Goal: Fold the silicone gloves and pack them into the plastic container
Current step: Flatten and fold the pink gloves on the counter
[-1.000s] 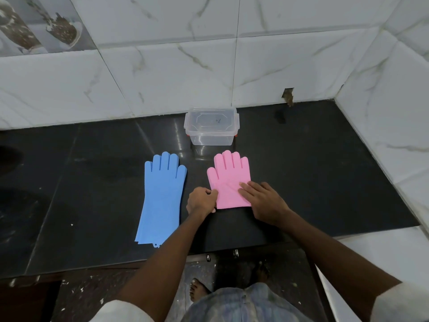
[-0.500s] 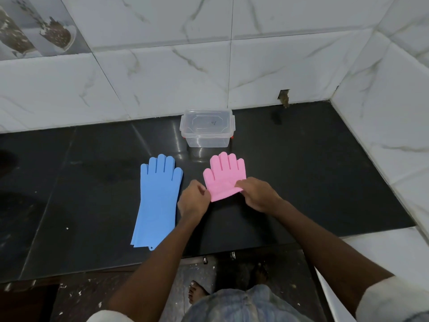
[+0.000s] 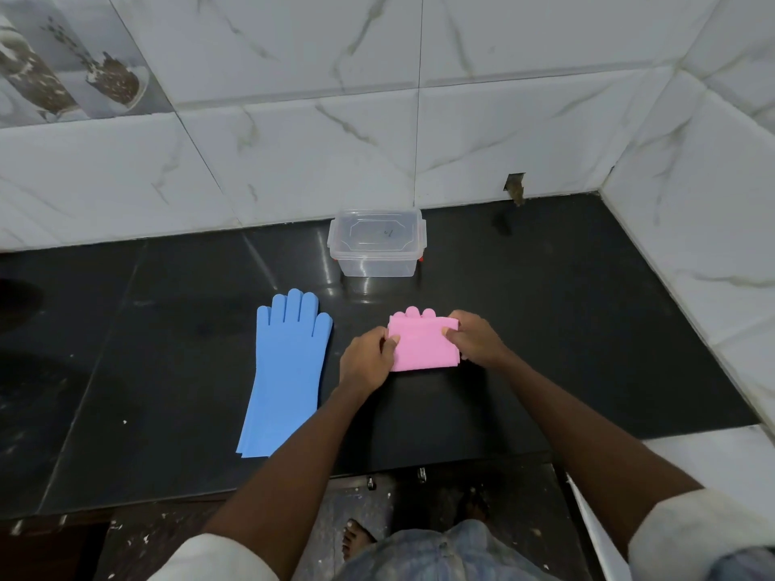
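Pink glove [image 3: 421, 343], folded, between both hands

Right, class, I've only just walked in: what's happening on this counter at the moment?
A person is folding a pink glove on the black counter, the left hand and right hand pinching its two sides. Only its fingertips poke out past the fold. A blue glove lies flat and unfolded to the left. The clear plastic container sits by the tiled wall with its lid on and looks empty, so nothing is packed yet.
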A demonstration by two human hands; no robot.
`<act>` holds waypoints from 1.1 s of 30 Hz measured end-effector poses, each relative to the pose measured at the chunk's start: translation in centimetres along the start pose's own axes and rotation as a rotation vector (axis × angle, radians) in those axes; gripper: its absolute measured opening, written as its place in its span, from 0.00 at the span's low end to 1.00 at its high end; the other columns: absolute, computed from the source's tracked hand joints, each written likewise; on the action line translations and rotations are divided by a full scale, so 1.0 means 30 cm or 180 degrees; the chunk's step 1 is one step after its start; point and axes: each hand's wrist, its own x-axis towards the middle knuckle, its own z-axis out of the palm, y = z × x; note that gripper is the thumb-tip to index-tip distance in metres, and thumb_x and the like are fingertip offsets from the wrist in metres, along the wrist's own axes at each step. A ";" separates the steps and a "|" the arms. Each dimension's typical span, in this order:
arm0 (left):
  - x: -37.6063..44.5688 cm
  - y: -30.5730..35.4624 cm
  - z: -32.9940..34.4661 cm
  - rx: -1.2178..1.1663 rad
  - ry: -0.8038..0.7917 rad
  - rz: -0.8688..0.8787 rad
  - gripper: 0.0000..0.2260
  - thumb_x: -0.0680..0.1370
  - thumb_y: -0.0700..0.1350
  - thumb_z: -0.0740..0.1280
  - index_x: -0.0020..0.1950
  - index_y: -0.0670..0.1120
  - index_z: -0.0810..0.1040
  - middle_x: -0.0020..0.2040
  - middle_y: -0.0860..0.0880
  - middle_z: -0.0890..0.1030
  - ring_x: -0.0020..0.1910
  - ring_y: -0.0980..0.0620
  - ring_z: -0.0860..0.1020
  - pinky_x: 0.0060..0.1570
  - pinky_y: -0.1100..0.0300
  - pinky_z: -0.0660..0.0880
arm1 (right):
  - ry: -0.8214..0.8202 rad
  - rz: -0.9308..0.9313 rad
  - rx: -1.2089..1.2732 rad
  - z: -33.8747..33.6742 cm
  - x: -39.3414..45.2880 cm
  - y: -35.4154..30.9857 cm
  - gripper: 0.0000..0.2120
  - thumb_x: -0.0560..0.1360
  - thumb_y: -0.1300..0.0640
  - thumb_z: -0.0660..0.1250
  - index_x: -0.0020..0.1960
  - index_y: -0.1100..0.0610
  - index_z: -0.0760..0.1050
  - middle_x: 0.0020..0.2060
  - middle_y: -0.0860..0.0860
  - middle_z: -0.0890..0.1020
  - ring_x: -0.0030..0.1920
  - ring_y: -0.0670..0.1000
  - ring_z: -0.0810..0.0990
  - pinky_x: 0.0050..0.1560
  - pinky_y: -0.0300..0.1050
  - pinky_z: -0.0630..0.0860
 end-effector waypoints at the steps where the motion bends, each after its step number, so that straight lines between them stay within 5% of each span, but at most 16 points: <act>1: 0.007 0.010 0.010 0.0010 0.0032 -0.0126 0.15 0.86 0.55 0.61 0.49 0.45 0.78 0.43 0.50 0.81 0.45 0.48 0.81 0.49 0.49 0.80 | 0.0180 0.0096 0.0031 0.018 0.003 -0.001 0.09 0.83 0.56 0.62 0.53 0.61 0.76 0.49 0.55 0.81 0.51 0.58 0.81 0.52 0.56 0.77; 6: 0.029 0.030 0.035 0.0027 0.0093 -0.0463 0.17 0.87 0.55 0.59 0.52 0.45 0.81 0.47 0.47 0.84 0.47 0.49 0.82 0.51 0.49 0.82 | 0.0768 0.0291 -0.0155 0.067 0.027 -0.045 0.07 0.84 0.52 0.62 0.55 0.55 0.72 0.47 0.53 0.82 0.48 0.56 0.81 0.51 0.56 0.80; 12: 0.034 0.019 0.041 0.0148 0.0236 -0.0552 0.18 0.87 0.56 0.58 0.59 0.46 0.81 0.52 0.48 0.85 0.47 0.51 0.82 0.50 0.54 0.81 | 0.0915 -0.0010 -0.0975 0.102 0.063 -0.071 0.08 0.86 0.51 0.56 0.60 0.54 0.68 0.49 0.55 0.84 0.48 0.59 0.83 0.49 0.58 0.80; 17: 0.041 0.043 0.068 -0.0074 0.0477 -0.0728 0.12 0.84 0.57 0.64 0.57 0.50 0.77 0.52 0.50 0.83 0.45 0.55 0.80 0.44 0.59 0.78 | 0.0989 0.0283 -0.0975 0.129 0.077 -0.058 0.10 0.86 0.51 0.58 0.62 0.55 0.68 0.55 0.56 0.82 0.52 0.59 0.84 0.52 0.58 0.80; 19: 0.047 0.068 0.082 -0.0109 0.0697 -0.0727 0.10 0.82 0.51 0.69 0.61 0.49 0.75 0.60 0.49 0.78 0.50 0.54 0.79 0.49 0.60 0.79 | 0.1244 0.0391 -0.0799 0.141 0.085 -0.071 0.10 0.84 0.52 0.63 0.62 0.56 0.70 0.57 0.56 0.80 0.53 0.59 0.82 0.53 0.56 0.79; 21: 0.074 0.094 0.094 0.0135 0.0767 -0.0326 0.19 0.79 0.45 0.73 0.68 0.48 0.74 0.68 0.48 0.74 0.63 0.51 0.77 0.63 0.57 0.77 | 0.1530 0.0238 -0.0828 0.151 0.097 -0.079 0.11 0.81 0.55 0.67 0.62 0.54 0.73 0.58 0.55 0.78 0.56 0.58 0.79 0.56 0.53 0.75; 24: 0.105 0.128 0.124 0.0396 0.0188 0.0439 0.29 0.80 0.48 0.72 0.80 0.47 0.67 0.78 0.47 0.68 0.76 0.49 0.69 0.77 0.54 0.65 | 0.1283 -0.0459 -0.0837 0.170 0.110 -0.075 0.14 0.81 0.58 0.65 0.66 0.56 0.77 0.64 0.55 0.79 0.64 0.56 0.77 0.65 0.50 0.72; 28: 0.085 0.099 0.167 0.0202 -0.0023 0.0348 0.34 0.85 0.57 0.62 0.86 0.45 0.54 0.85 0.48 0.58 0.84 0.48 0.58 0.83 0.52 0.55 | 0.0550 -0.0847 -0.0891 0.180 0.112 -0.030 0.24 0.87 0.55 0.52 0.83 0.56 0.58 0.82 0.52 0.61 0.83 0.51 0.56 0.83 0.51 0.53; 30: 0.075 0.070 0.196 0.0812 0.0066 0.0708 0.32 0.87 0.56 0.53 0.87 0.45 0.46 0.87 0.47 0.46 0.86 0.48 0.46 0.85 0.49 0.46 | 0.0353 -0.0817 -0.1286 0.165 0.122 0.004 0.26 0.88 0.52 0.46 0.85 0.53 0.48 0.84 0.48 0.52 0.84 0.49 0.46 0.84 0.54 0.46; 33: 0.102 0.076 0.220 0.0873 0.0126 0.0762 0.30 0.88 0.53 0.48 0.87 0.45 0.42 0.87 0.47 0.42 0.86 0.49 0.41 0.85 0.47 0.44 | 0.0250 -0.0704 -0.1683 0.140 0.133 0.031 0.27 0.88 0.48 0.43 0.85 0.50 0.41 0.85 0.47 0.44 0.84 0.50 0.39 0.83 0.58 0.41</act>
